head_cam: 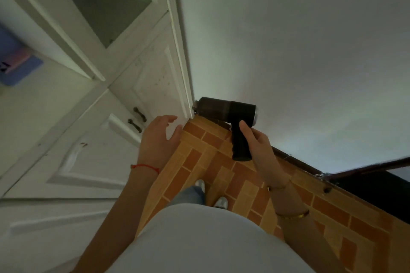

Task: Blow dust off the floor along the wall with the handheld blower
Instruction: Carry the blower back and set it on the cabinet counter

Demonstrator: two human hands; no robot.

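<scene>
My right hand (258, 147) grips the handle of a black handheld blower (228, 111). Its barrel lies level and its nozzle points left into the corner where the white wall (288, 51) meets the white cabinet (73, 139). Below the blower runs the orange and brown tiled floor (221, 173), edged by a dark skirting strip (295, 159) along the wall. My left hand (158, 137) hovers with fingers spread in front of the cabinet's edge, holding nothing.
The cabinet has two dark door handles (137, 118) and a glass-panelled upper door (99, 0). My feet in pale shoes (210, 194) stand on the tiles. A dark opening (372, 179) lies at the right beyond the skirting. A blue object (15, 60) sits far left.
</scene>
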